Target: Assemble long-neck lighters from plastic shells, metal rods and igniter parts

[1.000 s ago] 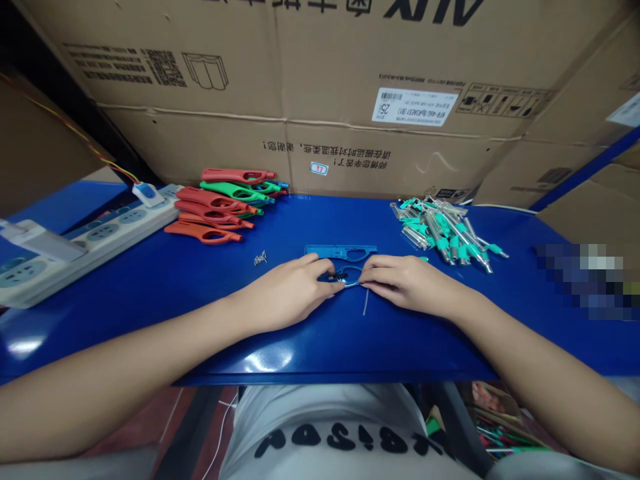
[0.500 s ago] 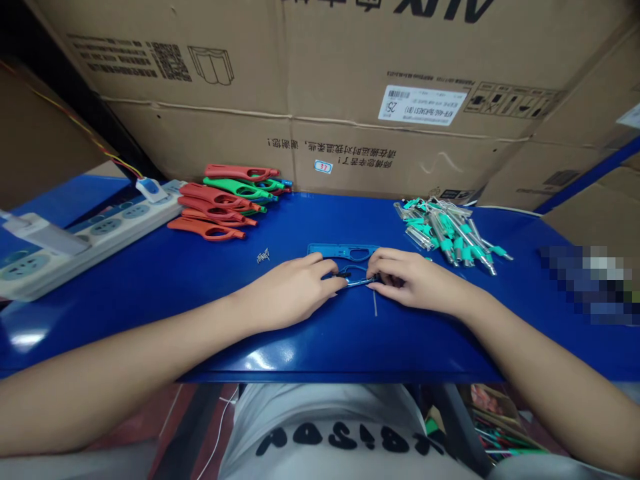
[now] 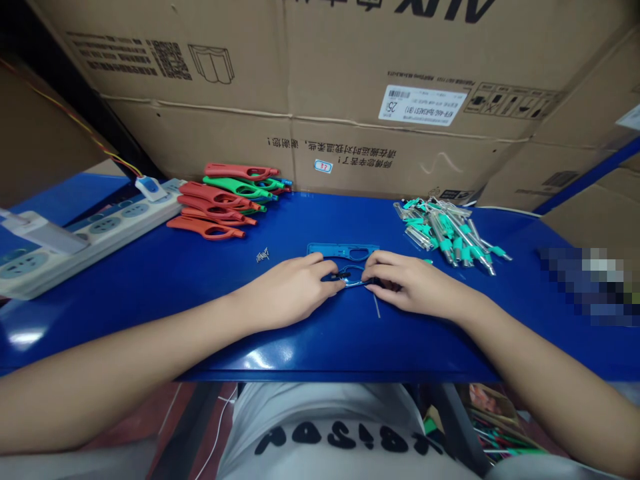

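Low over the blue table, my left hand (image 3: pixel 299 288) and my right hand (image 3: pixel 403 279) pinch the two ends of a blue lighter casing half (image 3: pixel 353 281) with a looped opening. A small black part (image 3: pixel 342 275) shows in it beside my left fingertips; my fingers hide most of the rest. Just behind my hands lies another blue casing half (image 3: pixel 343 251), inner side up. A thin pale strip (image 3: pixel 378 307) sticks out from under my right fingers towards me. What my right fingertips press is hidden.
Red, orange and green lighter casings (image 3: pixel 220 203) are piled at back left, beside a white power strip (image 3: pixel 110 230). Small screws (image 3: pixel 263 255) lie left of my hands. Metal lighter tubes with green parts (image 3: pixel 450 233) are heaped at right. A cardboard box (image 3: pixel 240 127) stands behind.
My right hand has shifted slightly left along the casing half. More of its looped opening shows between my hands, and the pale strip has tilted a little. The left hand has barely moved.
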Available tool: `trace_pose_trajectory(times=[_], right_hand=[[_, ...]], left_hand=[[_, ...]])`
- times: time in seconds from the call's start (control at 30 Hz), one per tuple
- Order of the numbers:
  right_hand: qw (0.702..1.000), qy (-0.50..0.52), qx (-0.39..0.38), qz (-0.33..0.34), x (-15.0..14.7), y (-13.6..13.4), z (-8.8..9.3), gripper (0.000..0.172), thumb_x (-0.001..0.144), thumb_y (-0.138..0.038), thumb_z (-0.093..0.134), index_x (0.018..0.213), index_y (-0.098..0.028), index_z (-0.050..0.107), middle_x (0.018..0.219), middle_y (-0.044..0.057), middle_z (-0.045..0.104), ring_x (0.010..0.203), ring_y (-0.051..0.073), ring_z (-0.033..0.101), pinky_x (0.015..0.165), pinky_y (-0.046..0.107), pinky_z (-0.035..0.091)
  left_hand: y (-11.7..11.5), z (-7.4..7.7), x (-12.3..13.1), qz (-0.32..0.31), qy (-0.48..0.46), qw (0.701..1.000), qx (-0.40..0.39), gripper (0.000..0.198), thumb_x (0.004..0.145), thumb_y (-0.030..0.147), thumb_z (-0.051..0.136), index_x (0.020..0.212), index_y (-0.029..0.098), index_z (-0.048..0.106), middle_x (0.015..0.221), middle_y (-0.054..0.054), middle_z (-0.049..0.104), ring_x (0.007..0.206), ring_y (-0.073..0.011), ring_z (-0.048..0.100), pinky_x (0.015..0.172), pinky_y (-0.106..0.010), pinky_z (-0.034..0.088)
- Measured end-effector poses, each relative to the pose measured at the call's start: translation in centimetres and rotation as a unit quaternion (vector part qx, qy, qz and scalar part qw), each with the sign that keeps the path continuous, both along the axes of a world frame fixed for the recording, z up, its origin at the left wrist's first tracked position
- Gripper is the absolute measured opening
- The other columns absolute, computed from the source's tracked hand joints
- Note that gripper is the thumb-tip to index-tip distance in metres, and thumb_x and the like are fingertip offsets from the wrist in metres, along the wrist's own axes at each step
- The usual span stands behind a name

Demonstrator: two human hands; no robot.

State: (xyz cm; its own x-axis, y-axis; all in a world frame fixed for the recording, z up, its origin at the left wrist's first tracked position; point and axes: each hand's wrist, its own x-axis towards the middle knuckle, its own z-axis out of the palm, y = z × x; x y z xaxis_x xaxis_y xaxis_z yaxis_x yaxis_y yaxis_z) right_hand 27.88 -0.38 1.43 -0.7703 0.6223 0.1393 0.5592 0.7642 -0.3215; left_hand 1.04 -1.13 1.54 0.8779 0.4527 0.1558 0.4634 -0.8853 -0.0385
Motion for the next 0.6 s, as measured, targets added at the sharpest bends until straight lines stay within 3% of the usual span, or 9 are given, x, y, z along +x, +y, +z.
trace_pose_trajectory(times=[0.13, 0.33, 0.6], right_hand=[[1.0, -0.017, 0.007, 0.0, -0.6, -0.2, -0.08, 0.015, 0.096, -0.02, 0.053, 0.109, -0.019, 0.06, 0.11, 0.007, 0.063, 0.078, 0.015, 0.061, 0.065, 0.026, 0.047], [1.0, -0.02, 0.015, 0.014, -0.87, -0.1, -0.53, 0.021, 0.097, -0.019, 0.05, 0.115, -0.023, 0.06, 0.114, 0.007, 0.064, 0.091, 0.018, 0.065, 0.072, 0.028, 0.049], [1.0, 0.028, -0.006, 0.011, -1.06, -0.14, -0.87, 0.02, 0.094, -0.016, 0.053, 0.111, -0.022, 0.062, 0.108, 0.005, 0.065, 0.076, 0.013, 0.061, 0.066, 0.025, 0.046]], left_hand=[[-0.01, 0.02, 0.04, 0.001, 0.013, 1.0, 0.009, 0.032, 0.1, 0.016, 0.05, 0.127, 0.017, 0.068, 0.115, -0.013, 0.067, 0.105, -0.0268, 0.061, 0.091, -0.041, 0.054], [-0.09, -0.05, -0.02, 0.0, -0.017, 1.0, -0.001, 0.03, 0.099, 0.015, 0.051, 0.123, 0.019, 0.069, 0.114, -0.011, 0.067, 0.106, -0.024, 0.062, 0.094, -0.038, 0.052], [-0.34, 0.11, 0.11, 0.014, 0.03, 0.999, 0.008, 0.033, 0.098, 0.014, 0.051, 0.126, 0.017, 0.068, 0.113, -0.012, 0.066, 0.1, -0.0262, 0.061, 0.088, -0.04, 0.054]])
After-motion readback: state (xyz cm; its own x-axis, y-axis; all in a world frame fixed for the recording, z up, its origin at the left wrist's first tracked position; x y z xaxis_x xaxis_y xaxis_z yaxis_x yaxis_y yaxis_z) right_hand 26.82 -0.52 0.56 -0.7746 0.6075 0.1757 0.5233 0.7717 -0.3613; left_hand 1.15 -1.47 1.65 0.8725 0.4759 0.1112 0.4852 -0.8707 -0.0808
